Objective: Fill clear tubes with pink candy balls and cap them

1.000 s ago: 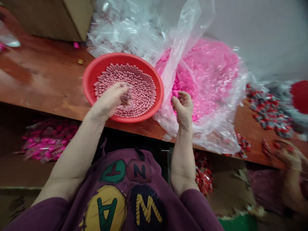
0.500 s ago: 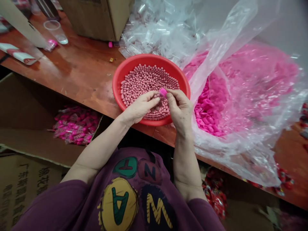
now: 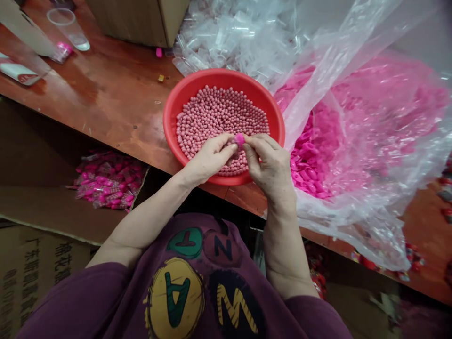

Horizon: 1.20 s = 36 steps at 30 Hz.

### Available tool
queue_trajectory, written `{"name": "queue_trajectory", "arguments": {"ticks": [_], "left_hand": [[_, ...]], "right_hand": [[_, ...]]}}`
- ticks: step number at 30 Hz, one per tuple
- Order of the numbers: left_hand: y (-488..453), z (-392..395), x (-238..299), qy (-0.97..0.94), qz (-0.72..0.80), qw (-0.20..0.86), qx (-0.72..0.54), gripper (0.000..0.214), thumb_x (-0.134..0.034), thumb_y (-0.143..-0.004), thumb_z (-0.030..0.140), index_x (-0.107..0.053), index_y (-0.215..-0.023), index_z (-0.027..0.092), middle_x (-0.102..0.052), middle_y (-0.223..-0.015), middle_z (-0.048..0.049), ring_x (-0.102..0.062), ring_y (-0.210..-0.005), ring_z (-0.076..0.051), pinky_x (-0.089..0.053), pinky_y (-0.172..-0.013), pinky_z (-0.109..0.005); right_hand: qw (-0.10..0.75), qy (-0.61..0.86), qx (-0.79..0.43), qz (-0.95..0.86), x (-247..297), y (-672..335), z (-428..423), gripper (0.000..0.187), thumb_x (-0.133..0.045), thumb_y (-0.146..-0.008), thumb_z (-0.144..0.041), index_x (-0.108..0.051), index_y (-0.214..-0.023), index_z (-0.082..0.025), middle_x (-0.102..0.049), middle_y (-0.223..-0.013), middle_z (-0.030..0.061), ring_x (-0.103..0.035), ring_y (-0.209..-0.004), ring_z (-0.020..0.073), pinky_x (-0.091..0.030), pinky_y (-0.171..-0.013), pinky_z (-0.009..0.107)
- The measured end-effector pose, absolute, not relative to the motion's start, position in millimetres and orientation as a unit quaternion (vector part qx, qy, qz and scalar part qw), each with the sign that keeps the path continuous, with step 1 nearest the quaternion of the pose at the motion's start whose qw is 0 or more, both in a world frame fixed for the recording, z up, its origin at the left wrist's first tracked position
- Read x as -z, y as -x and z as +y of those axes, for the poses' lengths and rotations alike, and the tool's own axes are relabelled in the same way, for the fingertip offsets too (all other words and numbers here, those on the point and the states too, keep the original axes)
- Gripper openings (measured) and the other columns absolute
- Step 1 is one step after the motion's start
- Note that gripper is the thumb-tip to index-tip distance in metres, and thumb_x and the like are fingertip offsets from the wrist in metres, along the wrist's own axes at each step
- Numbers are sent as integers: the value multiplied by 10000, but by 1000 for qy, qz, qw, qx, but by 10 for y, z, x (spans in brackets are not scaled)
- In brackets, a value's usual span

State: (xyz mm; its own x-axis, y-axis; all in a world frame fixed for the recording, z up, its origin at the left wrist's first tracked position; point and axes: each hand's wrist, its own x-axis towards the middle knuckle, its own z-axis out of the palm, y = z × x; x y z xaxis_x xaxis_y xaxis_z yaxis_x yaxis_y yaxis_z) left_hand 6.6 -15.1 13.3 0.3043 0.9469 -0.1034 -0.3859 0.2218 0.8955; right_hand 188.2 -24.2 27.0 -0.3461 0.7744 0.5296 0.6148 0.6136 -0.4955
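Note:
My left hand (image 3: 208,157) and my right hand (image 3: 270,162) meet over the near rim of a red bowl (image 3: 176,101) filled with small pink balls (image 3: 219,115). Between the fingertips of both hands sits a small bright pink cap (image 3: 239,139). The left hand pinches a small clear tube under the cap, mostly hidden by the fingers. The right hand's fingers press on the cap. Both hands are closed in a pinch.
A large clear plastic bag (image 3: 367,141) of bright pink caps lies right of the bowl. Clear tubes (image 3: 240,37) are heaped behind it. A cardboard box (image 3: 141,21) and a plastic cup (image 3: 68,28) stand at the back left. Pink packets (image 3: 106,179) fill a box below the table edge.
One second ago the left hand was in the balls and the right hand held a cap by the bag. The hands have come together and the right hand now presses the cap down.

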Motion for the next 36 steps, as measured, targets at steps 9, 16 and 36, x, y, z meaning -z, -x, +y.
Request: {"name": "queue_trajectory", "arguments": {"ticks": [9,16,36], "left_hand": [[-55,-131,-156,-431,353,671,-490,73,-705,-1038,133,-752,-987,156,-657,-844,-4,-568,-726,-106,-471,-669,-219],[-75,-131,-110,-453,356,655,-489,107,-702,-1009,91,-757,-939,149,-635,-837,7,-559,-772,-112,-459,-722,-227],[-130,-76,-65,-384,424,618,-538,84,-766,-1039,195,-729,-964,184,-704,-932,-25,-640,-811,-137,-517,-734,-248]], "right_hand": [[523,449,-190,-699,3,-1925,-121,496,-613,-1127,-461,-513,-1610,-412,-696,-1275,59,-731,-945,214,-705,-854,424],[384,457,-123,-793,-116,-1815,-290,522,-653,-1024,-311,-607,-1544,-293,-689,-1347,125,-701,-1278,334,-630,-1142,597],[288,491,-67,-819,138,-1512,0,655,-719,-998,-483,-545,-1552,-179,-676,-1406,196,-651,-1384,430,-546,-1228,702]]}}
